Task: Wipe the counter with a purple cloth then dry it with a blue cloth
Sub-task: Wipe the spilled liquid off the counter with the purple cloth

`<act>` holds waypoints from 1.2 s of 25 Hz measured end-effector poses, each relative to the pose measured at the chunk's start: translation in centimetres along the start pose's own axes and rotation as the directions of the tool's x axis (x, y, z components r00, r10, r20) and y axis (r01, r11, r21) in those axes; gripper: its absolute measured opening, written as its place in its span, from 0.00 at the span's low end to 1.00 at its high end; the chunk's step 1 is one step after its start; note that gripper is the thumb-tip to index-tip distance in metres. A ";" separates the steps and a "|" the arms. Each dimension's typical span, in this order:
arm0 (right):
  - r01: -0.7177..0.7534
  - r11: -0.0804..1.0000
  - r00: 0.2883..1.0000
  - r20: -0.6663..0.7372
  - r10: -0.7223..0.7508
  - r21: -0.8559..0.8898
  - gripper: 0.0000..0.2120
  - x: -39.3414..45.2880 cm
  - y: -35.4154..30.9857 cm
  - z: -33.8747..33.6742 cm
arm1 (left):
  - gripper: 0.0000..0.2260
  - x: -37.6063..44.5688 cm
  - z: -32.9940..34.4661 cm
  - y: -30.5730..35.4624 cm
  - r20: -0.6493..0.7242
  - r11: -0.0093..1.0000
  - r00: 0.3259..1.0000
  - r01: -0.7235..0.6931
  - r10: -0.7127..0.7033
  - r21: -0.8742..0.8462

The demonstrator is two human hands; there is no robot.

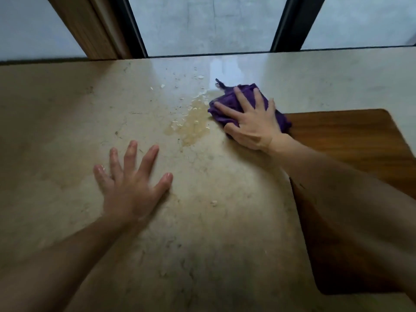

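A bunched purple cloth lies on the beige stone counter, right of centre. My right hand presses flat on the cloth with its fingers spread. Just left of the cloth spreads a brownish wet spill, with scattered droplets beyond it. My left hand rests flat on the bare counter, fingers straight and spread, nearer me and left of the spill. No blue cloth is in view.
A brown wooden board lies on the counter at the right, partly under my right forearm. Along the counter's far edge stand a window with dark frames and a wooden post.
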State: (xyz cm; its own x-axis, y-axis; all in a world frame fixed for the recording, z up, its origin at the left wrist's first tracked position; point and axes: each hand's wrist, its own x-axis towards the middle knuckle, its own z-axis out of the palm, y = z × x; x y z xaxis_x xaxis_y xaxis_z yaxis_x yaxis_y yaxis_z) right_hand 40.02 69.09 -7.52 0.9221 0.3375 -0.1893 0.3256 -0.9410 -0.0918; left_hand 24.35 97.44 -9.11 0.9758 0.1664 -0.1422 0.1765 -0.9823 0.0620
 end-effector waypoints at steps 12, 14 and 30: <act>-0.234 0.971 0.972 0.020 0.233 0.042 0.32 -41.7 -11.7 9.6 | 0.40 -8.7 -1.0 -3.1 -0.006 0.952 0.953 -0.303 0.303 0.034; -0.369 0.926 0.927 -0.033 0.373 0.077 0.32 -46.6 -14.4 11.0 | 0.39 -9.9 -1.4 -4.6 0.011 0.958 0.958 -0.285 0.285 0.004; -0.847 0.487 0.501 0.014 0.865 0.215 0.36 -35.4 -27.0 10.9 | 0.31 -2.2 -1.4 -11.9 -0.121 0.995 0.987 -0.102 0.104 0.023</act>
State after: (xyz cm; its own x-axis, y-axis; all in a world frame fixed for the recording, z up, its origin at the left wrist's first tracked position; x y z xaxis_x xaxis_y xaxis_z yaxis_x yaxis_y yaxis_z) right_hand -3.71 82.81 -8.95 0.7411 -0.6447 -0.1876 -0.6669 -0.7391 -0.0946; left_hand 20.29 108.86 -8.20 0.9972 0.0729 -0.0141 0.0736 -0.9958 0.0538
